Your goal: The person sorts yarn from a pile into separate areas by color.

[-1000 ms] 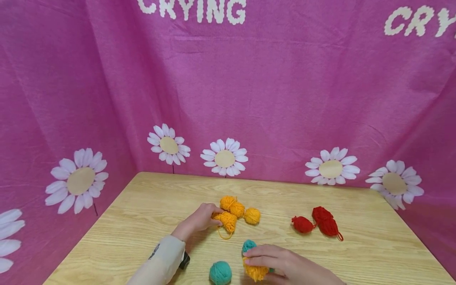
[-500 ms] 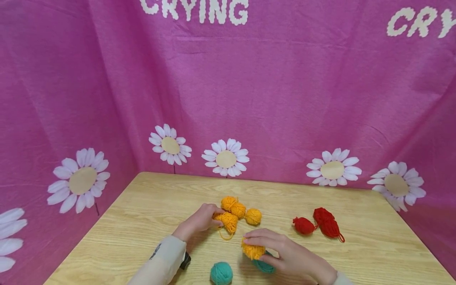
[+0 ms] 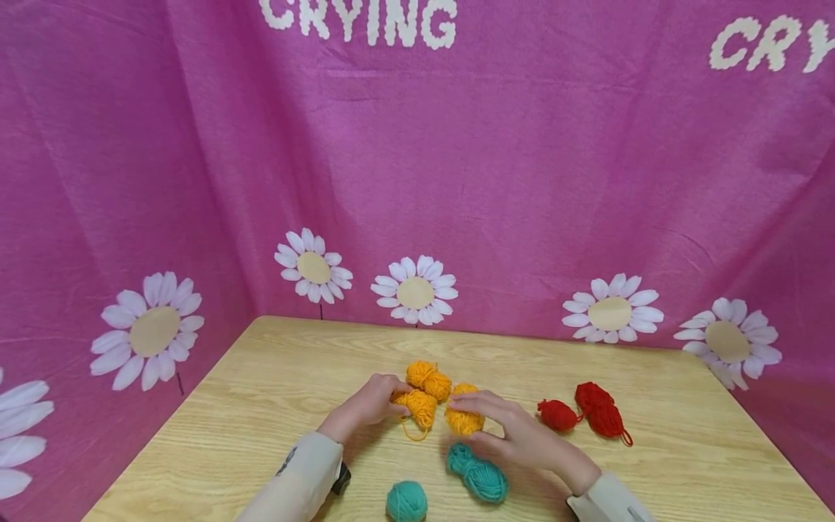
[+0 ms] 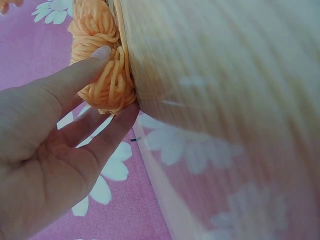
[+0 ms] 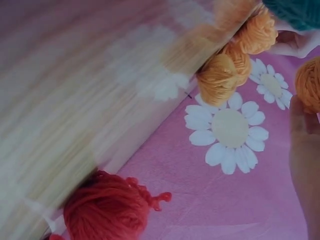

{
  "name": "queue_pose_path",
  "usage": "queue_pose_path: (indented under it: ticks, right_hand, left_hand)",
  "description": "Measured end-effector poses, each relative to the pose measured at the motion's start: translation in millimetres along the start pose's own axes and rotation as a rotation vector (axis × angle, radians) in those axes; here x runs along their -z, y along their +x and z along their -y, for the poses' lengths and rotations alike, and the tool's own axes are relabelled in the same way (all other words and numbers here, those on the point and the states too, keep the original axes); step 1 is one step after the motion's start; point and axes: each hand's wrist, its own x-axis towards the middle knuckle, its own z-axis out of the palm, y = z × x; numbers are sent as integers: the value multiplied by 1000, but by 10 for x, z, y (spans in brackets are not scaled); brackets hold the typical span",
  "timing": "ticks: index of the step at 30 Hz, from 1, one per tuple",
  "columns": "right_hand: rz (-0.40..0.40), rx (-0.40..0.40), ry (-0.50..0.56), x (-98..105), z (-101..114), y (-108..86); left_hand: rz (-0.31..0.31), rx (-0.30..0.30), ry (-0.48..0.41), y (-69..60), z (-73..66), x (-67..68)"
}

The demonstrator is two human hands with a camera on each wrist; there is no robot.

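Observation:
My left hand [image 3: 372, 401] grips the left end of an orange yarn bundle [image 3: 420, 407] on the table; in the left wrist view the thumb and fingers of that hand [image 4: 60, 130] lie about the bundle [image 4: 107, 75]. With my right hand [image 3: 515, 429] I hold another orange ball [image 3: 464, 422] between thumb and fingers, right of that bundle. The right wrist view shows this ball [image 5: 310, 85] at the fingertips of the hand [image 5: 306, 150]. Behind the left bundle lies a two-lobed orange skein [image 3: 428, 380].
Nearest me on the wooden table [image 3: 274, 362] are a round teal ball [image 3: 407, 501] and a teal skein [image 3: 478, 473]. To the right lie a small red ball [image 3: 558, 415] and a longer red skein [image 3: 600, 411]. A pink flowered cloth [image 3: 417, 181] hangs behind.
My right hand has moved away from me with the orange ball, from over the teal skein to beside the other orange yarn. The teal skein is now uncovered. The left hand has stayed in place.

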Motion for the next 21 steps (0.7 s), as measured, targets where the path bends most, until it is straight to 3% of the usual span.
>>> queue_pose_path:
  ticks: [10, 21]
  right_hand:
    - [53, -36, -29, -36, -141, 92]
    - [83, 8, -111, -94, -253, 185]
  left_hand:
    - [-3, -2, 1, -12, -12, 12]
    - [-5, -15, 16, -7, -18, 17]
